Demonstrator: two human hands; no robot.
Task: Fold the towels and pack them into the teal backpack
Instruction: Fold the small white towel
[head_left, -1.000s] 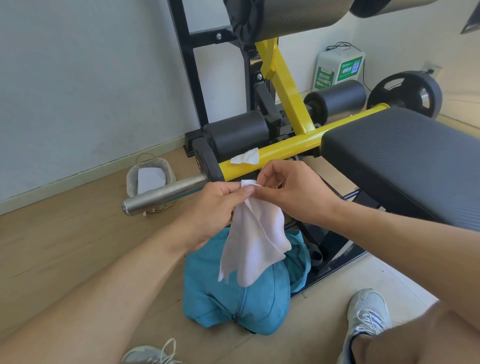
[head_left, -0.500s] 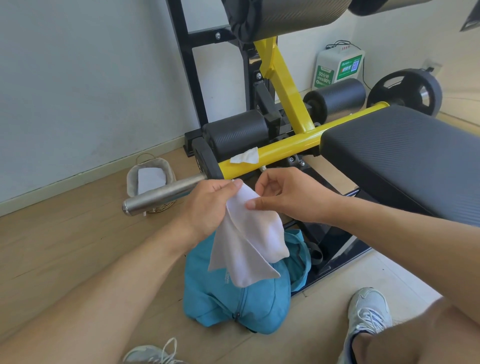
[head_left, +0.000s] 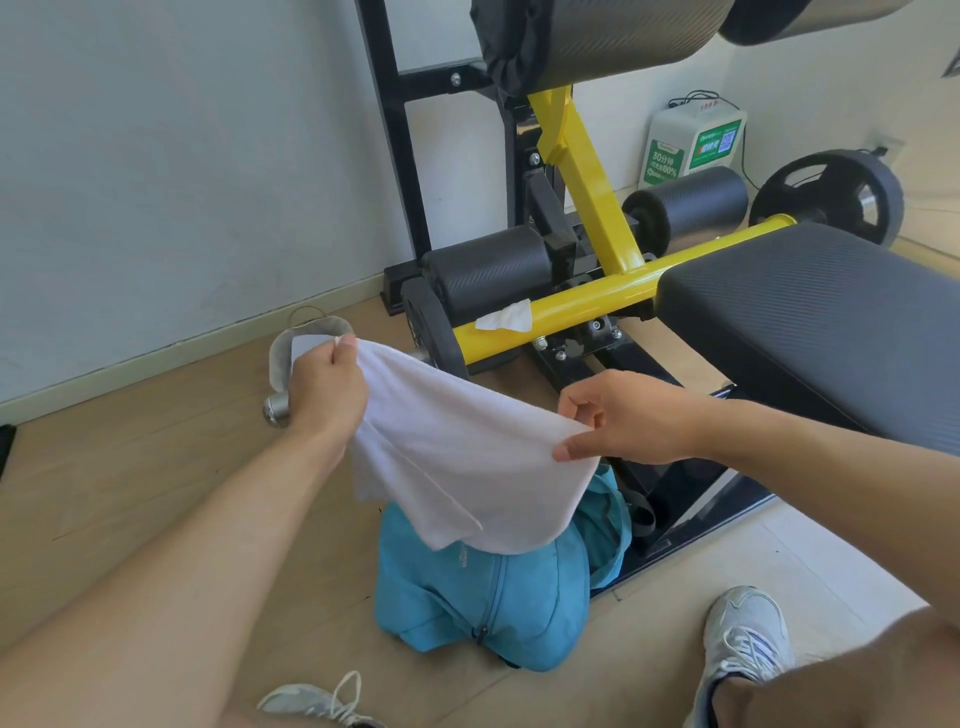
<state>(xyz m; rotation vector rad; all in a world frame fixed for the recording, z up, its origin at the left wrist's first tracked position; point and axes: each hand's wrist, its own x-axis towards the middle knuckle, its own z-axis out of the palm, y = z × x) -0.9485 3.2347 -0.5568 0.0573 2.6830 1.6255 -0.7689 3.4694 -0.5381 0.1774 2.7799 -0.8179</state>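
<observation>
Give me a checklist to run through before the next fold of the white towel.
1. Left hand pinches a towel corner: ok.
2. Right hand pinches the opposite corner: ok.
3. White towel spread between both hands: ok.
4. Towel hangs smooth: not ok, a layer is doubled over.
5. Teal backpack directly below: ok.
6. Backpack's main opening unzipped: cannot tell, the towel hides it.

A pale wall (head_left: 182, 156) with a light baseboard (head_left: 156, 358) is met by a wood-plank floor (head_left: 104, 493). A black-and-yellow exercise machine (head_left: 587, 208) with a padded bench (head_left: 810, 312) is set against the wall, and a weight plate (head_left: 831, 200) is mounted at its far end.
</observation>
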